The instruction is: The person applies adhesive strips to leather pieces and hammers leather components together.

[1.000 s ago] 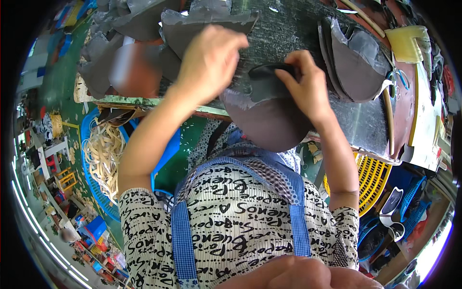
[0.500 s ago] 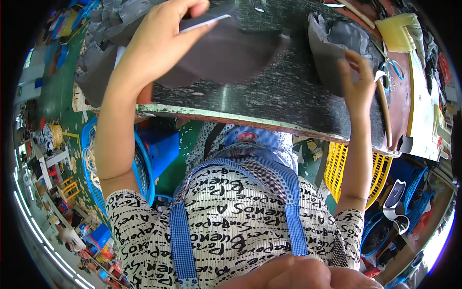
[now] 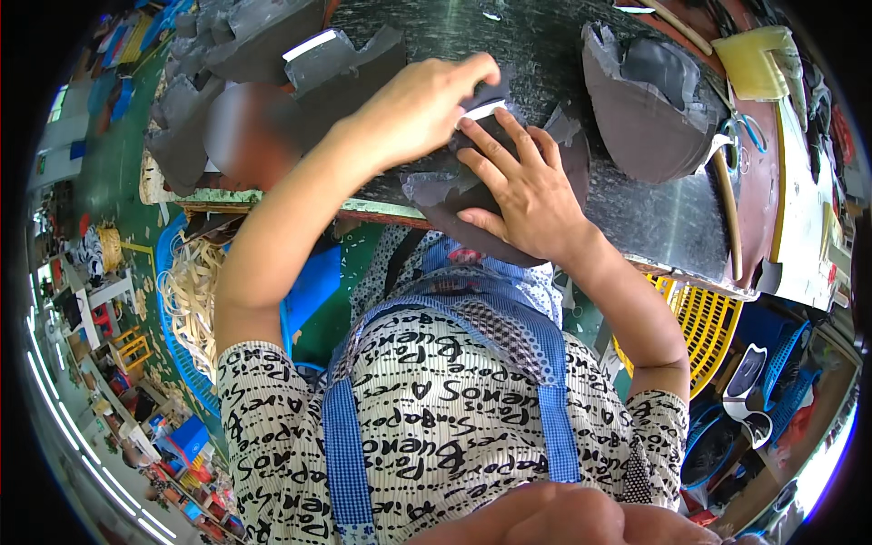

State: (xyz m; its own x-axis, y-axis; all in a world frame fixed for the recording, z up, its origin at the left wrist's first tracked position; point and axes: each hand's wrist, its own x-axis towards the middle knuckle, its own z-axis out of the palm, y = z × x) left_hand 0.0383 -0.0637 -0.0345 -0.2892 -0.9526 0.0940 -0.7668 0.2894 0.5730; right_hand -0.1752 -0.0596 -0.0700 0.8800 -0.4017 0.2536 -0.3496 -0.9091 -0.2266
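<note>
Under the right hand (image 3: 531, 195), the brown panel (image 3: 461, 205) bulges bodyward

From my distant seat, I can read black words (image 3: 434, 392) printed across the person's pale striped shirt (image 3: 454, 422), repeating in rows over the chest and both sleeves (image 3: 263, 386); blue straps (image 3: 347, 454) cover some lettering.

The black, worn, speckled worktop (image 3: 658, 222) had a chipped, pale green near edge. A dark brown, rounded sheet piece with ragged grey edging (image 3: 483, 241) lay overhanging it. Similar overlapping dark sheet pieces (image 3: 359, 88) covered the left end; a dark brown, scoop-shaped stack (image 3: 649, 145) lay toward the right edge, near a slender tan wooden rod (image 3: 729, 213).
</note>
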